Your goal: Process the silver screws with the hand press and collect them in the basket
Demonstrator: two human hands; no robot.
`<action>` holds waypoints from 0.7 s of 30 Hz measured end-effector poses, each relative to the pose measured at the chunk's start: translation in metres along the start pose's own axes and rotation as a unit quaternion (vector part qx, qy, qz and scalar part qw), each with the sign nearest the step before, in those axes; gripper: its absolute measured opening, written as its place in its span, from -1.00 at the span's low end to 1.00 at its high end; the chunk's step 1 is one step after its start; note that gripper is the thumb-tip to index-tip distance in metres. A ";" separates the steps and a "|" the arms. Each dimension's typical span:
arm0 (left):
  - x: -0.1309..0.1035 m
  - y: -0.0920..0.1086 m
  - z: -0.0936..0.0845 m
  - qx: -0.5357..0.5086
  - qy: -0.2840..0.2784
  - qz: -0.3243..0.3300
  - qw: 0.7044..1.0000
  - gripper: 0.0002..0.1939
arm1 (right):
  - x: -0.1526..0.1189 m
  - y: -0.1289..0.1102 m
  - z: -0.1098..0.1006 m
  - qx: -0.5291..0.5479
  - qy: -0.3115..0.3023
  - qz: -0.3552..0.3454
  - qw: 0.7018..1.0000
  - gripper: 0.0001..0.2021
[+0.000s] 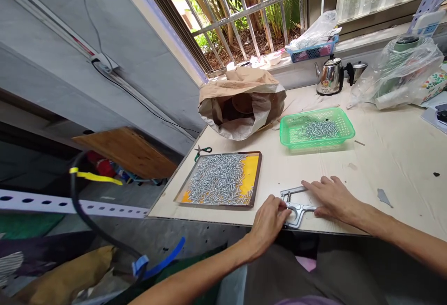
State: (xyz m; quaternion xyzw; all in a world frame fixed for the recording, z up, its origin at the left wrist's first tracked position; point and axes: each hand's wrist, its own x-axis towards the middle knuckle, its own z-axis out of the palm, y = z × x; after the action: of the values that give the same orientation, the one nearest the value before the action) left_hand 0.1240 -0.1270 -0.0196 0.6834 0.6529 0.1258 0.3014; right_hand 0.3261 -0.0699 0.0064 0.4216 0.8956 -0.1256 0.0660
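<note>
Pale tabletop (412, 156): metal tool (299, 211) lies between both hands (268, 220) (335, 199).

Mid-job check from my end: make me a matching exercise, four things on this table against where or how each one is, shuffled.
1. Metal hand tool
2. Shallow tray
3. Scissors
4. Brown paper bag

A. Lying with its mouth open
B. Between the left hand and right hand
C. Green-handled, by the tray's far left corner
D. Yellow-bottomed, holding small metal pieces

Pairs: 1-B, 2-D, 3-C, 4-A
</note>
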 end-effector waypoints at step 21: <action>0.058 0.036 0.017 0.186 -0.063 0.266 0.944 -0.82 | -0.013 0.009 0.043 -0.092 0.156 -0.034 0.983 -0.80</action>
State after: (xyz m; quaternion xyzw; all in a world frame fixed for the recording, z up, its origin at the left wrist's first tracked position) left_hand 0.1698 -0.0740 -0.0253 0.8827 0.4386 0.0347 0.1648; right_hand 0.3416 -0.0857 -0.0336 0.3977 0.9164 0.0230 -0.0403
